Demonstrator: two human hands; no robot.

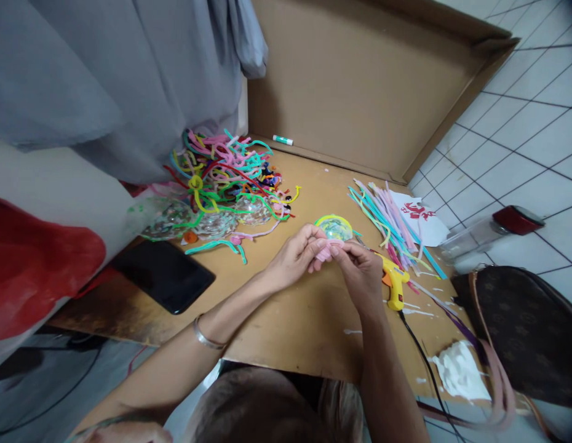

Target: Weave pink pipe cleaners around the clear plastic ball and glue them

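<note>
Between my fingertips is a small pink pipe cleaner piece [329, 248], bent or coiled; its exact shape is partly hidden by the fingers. My left hand [299, 251] pinches it from the left, and my right hand [362, 266] grips its right side with thumb and fingers. Just beyond it on the table lies a clear round dome [336, 229] with a yellow edge and bluish-yellow contents. To the right of my right hand, a yellow hot glue gun [397, 284] rests on the table with a black cord.
Loose pipe cleaners [221, 166] are heaped at the back left, beside clear round containers [215, 223]. A black phone or tablet [168, 275] lies left. Straight pipe cleaners [392, 212], a bottle [480, 237], a brown bag [521, 326] and crumpled tissue [462, 371] are right. Cardboard [360, 86] stands behind.
</note>
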